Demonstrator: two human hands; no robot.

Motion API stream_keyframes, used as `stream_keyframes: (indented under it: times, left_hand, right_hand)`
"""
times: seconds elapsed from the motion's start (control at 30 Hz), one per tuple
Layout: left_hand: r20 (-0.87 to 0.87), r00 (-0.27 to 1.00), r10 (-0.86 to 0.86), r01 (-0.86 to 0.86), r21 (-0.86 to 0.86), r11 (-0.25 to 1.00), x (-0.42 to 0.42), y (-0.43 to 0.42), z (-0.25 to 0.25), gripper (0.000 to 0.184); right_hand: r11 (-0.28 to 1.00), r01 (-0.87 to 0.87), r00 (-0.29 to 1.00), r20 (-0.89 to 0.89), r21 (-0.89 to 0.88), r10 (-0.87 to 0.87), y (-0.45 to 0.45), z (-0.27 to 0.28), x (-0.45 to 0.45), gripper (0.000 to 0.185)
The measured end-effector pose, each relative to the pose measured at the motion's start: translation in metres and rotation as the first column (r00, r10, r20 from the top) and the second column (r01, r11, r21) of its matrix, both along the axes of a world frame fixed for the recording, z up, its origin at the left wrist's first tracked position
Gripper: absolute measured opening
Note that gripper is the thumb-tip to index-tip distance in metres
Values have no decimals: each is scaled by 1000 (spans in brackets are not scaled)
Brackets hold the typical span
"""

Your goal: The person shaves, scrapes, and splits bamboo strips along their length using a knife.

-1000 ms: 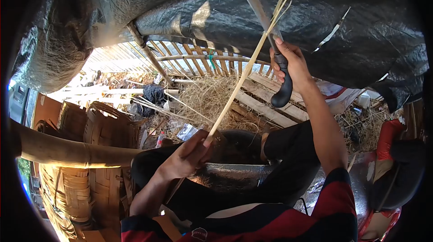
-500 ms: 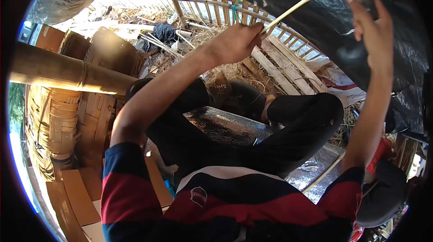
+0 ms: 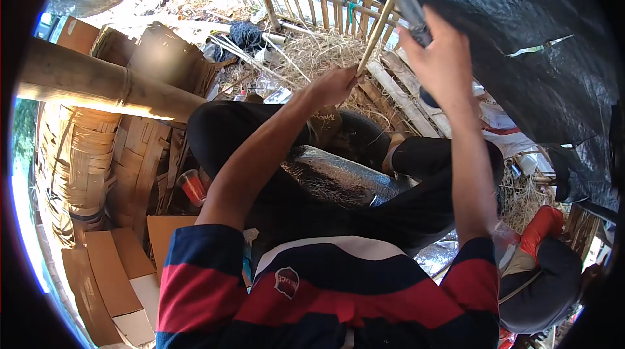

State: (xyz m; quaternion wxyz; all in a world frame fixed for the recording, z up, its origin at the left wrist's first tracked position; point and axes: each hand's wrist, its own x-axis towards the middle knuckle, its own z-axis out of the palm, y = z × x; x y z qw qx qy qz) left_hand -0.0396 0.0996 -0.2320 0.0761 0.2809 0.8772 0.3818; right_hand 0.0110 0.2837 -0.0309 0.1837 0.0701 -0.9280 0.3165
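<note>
My left hand (image 3: 333, 87) is closed round the lower end of a long, thin bamboo strip (image 3: 374, 40), which slants up to the top of the view. Near its upper part the strip looks parted into two lengths. My right hand (image 3: 444, 59) grips a knife (image 3: 411, 7). Its grey blade is blurred by motion and lies close against the strip. The dark handle end shows below the palm. Whether the blade touches the bamboo, I cannot tell.
A thick bamboo pole (image 3: 78, 82) crosses at the left above woven bamboo baskets (image 3: 81, 160). Cardboard (image 3: 107, 271) lies at lower left, near a red-filled plastic cup (image 3: 193, 187). Black sheeting (image 3: 521, 30) hangs at right. Another person's dark-clothed leg (image 3: 547, 284) is at lower right.
My right hand has swung left and inward with the knife, towards the strip. My left hand has dropped lower and left, and the strip now stands steeper.
</note>
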Motion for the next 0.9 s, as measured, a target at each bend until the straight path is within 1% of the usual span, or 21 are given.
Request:
stream_keyframes:
  times: [0.07, 0.1, 0.13, 0.17, 0.2, 0.23, 0.33, 0.37, 0.4, 0.43, 0.5, 0.53, 0.57, 0.6, 0.67, 0.73, 0.77, 0.8, 0.87, 0.9]
  left_hand:
    - [163, 986, 12, 8, -121, 993, -1, -9, -35, 22]
    - [312, 945, 93, -42, -168, 985, 7, -16, -35, 18]
    - [316, 944, 100, -48, -167, 985, 18, -20, -49, 18]
    - [175, 976, 128, -104, -137, 985, 22, -23, -71, 17]
    - [22, 988, 150, -147, -101, 984, 18, -22, -71, 16]
    - [47, 987, 151, -147, -69, 987, 17, -23, -74, 17]
    - [116, 986, 123, -117, -59, 991, 9, -24, -76, 17]
    - [217, 966, 138, -104, -162, 981, 9, -23, -62, 19]
    - [215, 966, 141, -107, -159, 981, 11, -21, -59, 19]
    - [139, 975, 172, -137, -226, 964, 12, -21, -58, 20]
    - [66, 977, 203, -175, -293, 940, 15, -22, -42, 22]
    - [117, 983, 144, -70, -487, 871, 11, -26, -29, 24]
    - [177, 979, 98, 42, -654, 755, 7, -28, -10, 27]
    - [174, 980, 101, 39, -658, 752, 1, -32, 5, 27]
    - [296, 955, -17, 168, -495, 852, -11, -43, 43, 36]
    - [108, 976, -188, 209, -250, 945, 5, -54, 129, 34]
    - [153, 987, -42, 65, -148, 987, 12, -62, 150, 31]
    - [218, 971, 101, -92, -49, 994, 19, -70, 165, 29]
    - [62, 985, 162, -173, 245, 954, 35, -84, 190, 22]
    - [33, 979, 201, -197, 412, 890, 41, -87, 202, 21]
  right_hand:
    - [996, -25, 999, -39, -80, 22, -9, -45, -2, 20]
    - [997, -19, 1000, 15, -69, 20, -13, -67, -3, 21]
    - [998, -19, 997, 74, -58, 23, -16, -85, -4, 22]
    - [999, -25, 1000, 17, -43, 26, -17, -96, -5, 23]
    - [999, -22, 999, -50, -29, 20, -18, -96, -9, 25]
    - [998, -28, 999, 43, -52, 30, -15, -94, -11, 26]
    - [999, -54, 995, 83, -4, 54, -11, -89, -16, 24]
    - [999, -54, 996, 75, 0, 53, -12, -87, -19, 24]
    - [999, -53, 996, 76, 3, 53, -14, -88, -20, 23]
    - [999, -54, 996, 77, 3, 53, -16, -89, -21, 22]
    - [998, -52, 994, 97, -25, 54, -23, -88, -20, 21]
    - [998, -44, 993, 111, -52, 49, -26, -86, -21, 20]
    - [997, -47, 993, 107, -56, 52, -27, -85, -23, 20]
    - [998, -53, 991, 123, -39, 57, -27, -85, -23, 20]
    - [998, -56, 989, 135, -24, 59, -28, -82, -24, 20]
    - [996, -86, 984, 152, -29, 89, -27, -77, -24, 21]
    - [996, -82, 984, 154, -29, 86, -27, -78, -23, 21]
    - [995, -95, 987, 126, -11, 95, -27, -79, -21, 21]
    - [994, -107, 989, 104, 8, 105, -30, -82, -18, 21]
    - [995, -93, 993, 72, 31, 91, -35, -83, -13, 21]
